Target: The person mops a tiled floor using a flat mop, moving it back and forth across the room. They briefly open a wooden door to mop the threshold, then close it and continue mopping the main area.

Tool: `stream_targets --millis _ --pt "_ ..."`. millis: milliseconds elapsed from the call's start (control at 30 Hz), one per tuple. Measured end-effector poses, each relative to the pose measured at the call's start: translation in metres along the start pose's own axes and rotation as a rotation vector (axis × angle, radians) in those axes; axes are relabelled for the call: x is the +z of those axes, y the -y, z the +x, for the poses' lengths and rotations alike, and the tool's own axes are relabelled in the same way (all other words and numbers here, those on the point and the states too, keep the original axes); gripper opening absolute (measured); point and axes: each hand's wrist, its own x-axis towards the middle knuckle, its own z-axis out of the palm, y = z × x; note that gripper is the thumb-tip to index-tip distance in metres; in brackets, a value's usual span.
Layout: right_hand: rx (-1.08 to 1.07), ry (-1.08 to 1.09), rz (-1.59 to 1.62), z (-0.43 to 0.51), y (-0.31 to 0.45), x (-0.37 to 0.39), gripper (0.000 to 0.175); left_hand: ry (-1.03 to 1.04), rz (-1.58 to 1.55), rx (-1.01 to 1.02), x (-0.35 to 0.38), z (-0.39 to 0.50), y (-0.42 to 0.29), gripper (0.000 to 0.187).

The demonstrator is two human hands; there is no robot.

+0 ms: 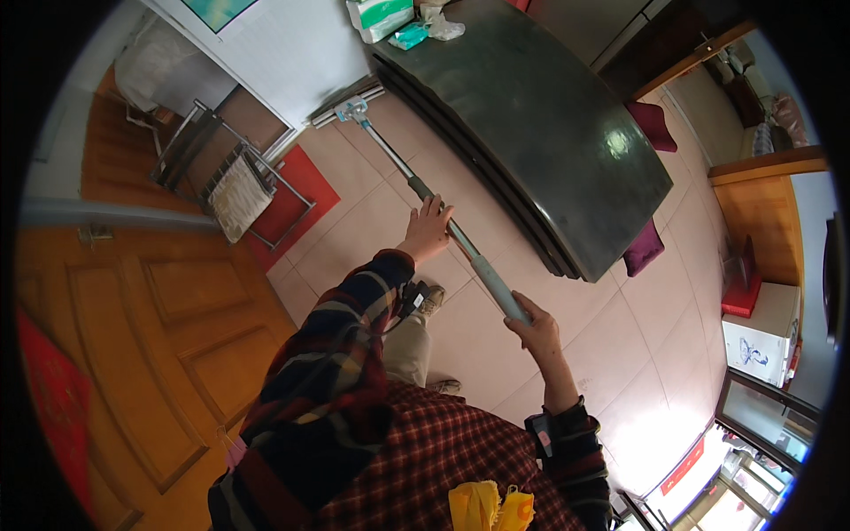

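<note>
A mop with a long metal pole [388, 149] slants across the tiled floor in front of me. Its blue-and-grey head [351, 109] lies at the foot of the white wall, beside the far end of a dark glossy table. Midway down the pole, my left hand [429, 229] rests around it near a dark grip collar, fingers partly extended. My right hand [536, 325] grasps the top end of the grey-green handle sleeve [497, 285]. My shoes [434, 300] stand on the tiles just below the pole.
The dark glossy table [531, 119] runs along the mop's right, with tissue packs [382, 16] on its far end. A metal-framed folding chair [242, 186] stands on a red mat [312, 192] at left, near a wooden door [153, 345]. Purple cushions [644, 249] show beyond the table.
</note>
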Motion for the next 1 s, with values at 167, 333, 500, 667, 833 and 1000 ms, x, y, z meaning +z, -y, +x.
stream_targets --millis 167,333,500,667,833,1000 --pt "0.053 -0.049 0.085 -0.053 -0.066 0.012 0.057 -0.011 0.130 0.206 0.047 -0.032 -0.030 0.046" --pt "0.168 -0.052 0.138 -0.129 -0.137 0.010 0.057 0.002 0.164 0.411 0.094 -0.088 -0.085 0.042" --pt "0.272 -0.075 0.216 -0.221 -0.208 0.011 0.056 0.132 0.089 0.656 0.130 -0.148 -0.140 0.045" --pt "0.339 -0.156 0.159 -0.334 -0.252 0.001 0.057 0.175 0.008 0.875 0.165 -0.218 -0.216 0.038" --pt "0.478 -0.306 0.396 -0.448 -0.213 -0.015 0.052 0.490 -0.202 1.081 0.165 -0.285 -0.295 0.039" --pt "0.632 -0.397 0.334 -0.499 -0.158 -0.050 0.042 1.062 -0.418 1.324 0.132 -0.289 -0.370 0.051"
